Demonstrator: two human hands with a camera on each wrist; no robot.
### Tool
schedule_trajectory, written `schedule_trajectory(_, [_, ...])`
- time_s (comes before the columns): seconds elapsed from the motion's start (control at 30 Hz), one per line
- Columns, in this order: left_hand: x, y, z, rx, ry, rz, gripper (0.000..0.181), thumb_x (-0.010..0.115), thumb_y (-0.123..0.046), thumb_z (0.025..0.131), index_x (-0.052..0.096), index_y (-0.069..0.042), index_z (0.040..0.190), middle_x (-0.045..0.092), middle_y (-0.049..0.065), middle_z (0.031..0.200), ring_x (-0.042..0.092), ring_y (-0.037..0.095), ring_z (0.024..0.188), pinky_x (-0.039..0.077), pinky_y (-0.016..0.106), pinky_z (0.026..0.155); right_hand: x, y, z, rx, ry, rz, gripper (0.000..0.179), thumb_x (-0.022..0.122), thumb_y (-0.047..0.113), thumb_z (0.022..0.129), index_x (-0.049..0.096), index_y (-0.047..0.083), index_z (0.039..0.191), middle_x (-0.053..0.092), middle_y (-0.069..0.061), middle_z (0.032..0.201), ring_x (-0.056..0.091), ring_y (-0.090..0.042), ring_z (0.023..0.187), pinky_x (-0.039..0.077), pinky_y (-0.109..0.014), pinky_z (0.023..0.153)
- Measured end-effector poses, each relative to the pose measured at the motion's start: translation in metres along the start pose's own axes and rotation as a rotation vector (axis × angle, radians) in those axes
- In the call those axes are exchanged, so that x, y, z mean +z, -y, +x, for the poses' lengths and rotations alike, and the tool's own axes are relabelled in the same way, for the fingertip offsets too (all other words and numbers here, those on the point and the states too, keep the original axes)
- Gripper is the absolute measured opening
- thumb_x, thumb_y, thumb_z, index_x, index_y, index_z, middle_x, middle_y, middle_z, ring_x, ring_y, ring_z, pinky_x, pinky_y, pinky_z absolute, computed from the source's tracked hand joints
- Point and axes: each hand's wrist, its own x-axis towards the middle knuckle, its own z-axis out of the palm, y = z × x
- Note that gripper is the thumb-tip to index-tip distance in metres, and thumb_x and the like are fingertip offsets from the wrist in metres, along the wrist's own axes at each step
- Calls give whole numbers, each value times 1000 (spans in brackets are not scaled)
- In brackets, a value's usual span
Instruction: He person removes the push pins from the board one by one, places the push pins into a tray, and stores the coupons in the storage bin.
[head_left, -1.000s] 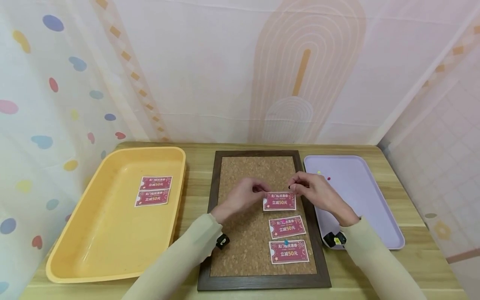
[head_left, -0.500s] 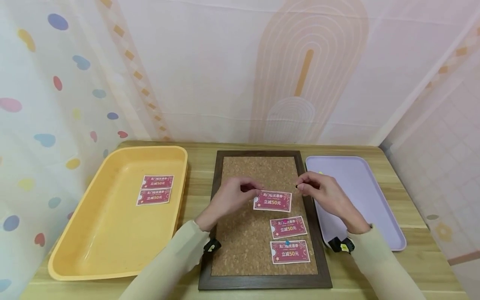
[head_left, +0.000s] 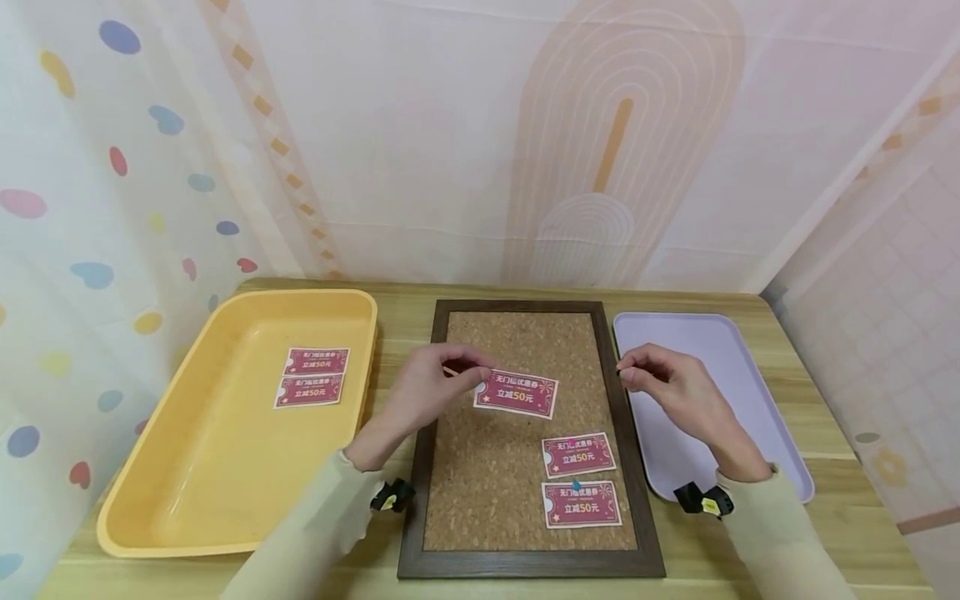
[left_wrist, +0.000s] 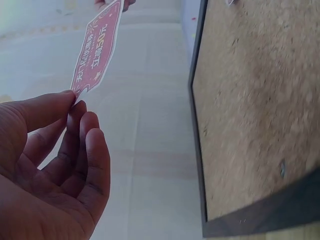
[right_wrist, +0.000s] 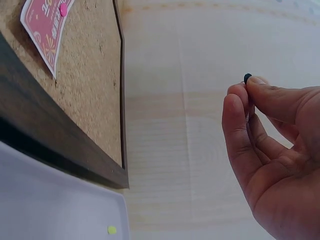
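My left hand (head_left: 429,385) pinches a red coupon (head_left: 516,397) by its left corner, holding it slightly tilted over the cork board (head_left: 472,500). The left wrist view shows thumb and fingertips on that corner of the paper. Between thumb and forefinger, my right hand (head_left: 681,390) pinches a black thumbtack (right_wrist: 247,78) whose thin point sticks out to the left. That hand hovers over the board's right frame and the purple tray. Lower right on the cork lie two coupons, the upper one (head_left: 588,463) with a pink thumbtack (right_wrist: 63,9), the lower one (head_left: 585,510) with a blue thumbtack (head_left: 576,485).
On the left stands a deep yellow tray (head_left: 187,508) with two more coupons (head_left: 309,391) inside. A shallow purple tray (head_left: 738,408) sits right of the board and holds a small yellow piece (right_wrist: 112,230). A patterned cloth (head_left: 420,167) hangs behind the wooden table.
My left hand has drawn the coupon leftward and a little up, away from above the pinned ones. My right hand has moved right with the black thumbtack, toward the purple tray.
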Motion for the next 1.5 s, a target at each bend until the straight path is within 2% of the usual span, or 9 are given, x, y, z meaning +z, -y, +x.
schedule_trajectory(0.2, [-19, 2, -7, -8, -54, 0, 10, 73, -16, 98, 79, -13, 106, 74, 2, 103, 62, 19, 83, 52, 32, 67, -6, -2, -3, -39, -53, -15, 5, 68, -2, 98, 71, -1, 102, 70, -4, 91, 63, -5, 78, 52, -17, 70])
schedule_trajectory(0.37, [-33, 8, -13, 2, -91, 21, 11, 73, -17, 98, 80, -14, 106, 76, 0, 99, 65, 19, 82, 54, 31, 68, -9, -6, -5, -43, -62, -7, 7, 67, -6, 96, 71, -3, 102, 70, -6, 92, 62, -5, 78, 51, -15, 70])
schedule_trajectory(0.8, [-72, 31, -28, -69, -139, 89, 11, 72, -14, 99, 80, -9, 105, 76, 6, 101, 61, 21, 82, 48, 27, 65, -20, -15, -10, -3, -106, -38, 7, 67, -8, 96, 69, -7, 102, 70, -9, 89, 62, -2, 77, 50, -14, 69])
schedule_trajectory(0.97, [-88, 40, -33, -73, -150, 137, 12, 73, -16, 98, 80, -9, 105, 76, 5, 96, 62, 20, 80, 48, 25, 64, -23, -18, -12, 37, -115, -57, 7, 67, -7, 96, 70, -5, 102, 70, -9, 89, 62, -4, 76, 50, -15, 68])
schedule_trajectory(1.17, [-106, 45, -42, -130, -138, 114, 20, 73, -24, 99, 80, -9, 109, 75, 6, 94, 58, 13, 72, 48, 26, 54, -26, -23, -13, 65, -115, -70, 8, 66, -6, 97, 70, -3, 103, 71, -10, 90, 62, -3, 77, 52, -17, 68])
schedule_trajectory(1.37, [-120, 55, -49, -138, -121, 93, 23, 73, -25, 99, 79, -6, 110, 76, 7, 96, 62, 12, 77, 52, 25, 61, -29, -31, -13, 38, -99, -73, 8, 66, -9, 96, 70, -5, 101, 71, -11, 89, 63, -1, 77, 52, -14, 69])
schedule_trajectory(1.5, [-129, 63, -52, -165, -113, 68, 23, 73, -22, 99, 77, -3, 111, 75, 10, 96, 65, 13, 77, 54, 25, 64, -33, -35, -13, 39, -77, -80, 8, 66, -8, 96, 70, -5, 102, 73, -16, 95, 63, 0, 77, 52, -13, 69])
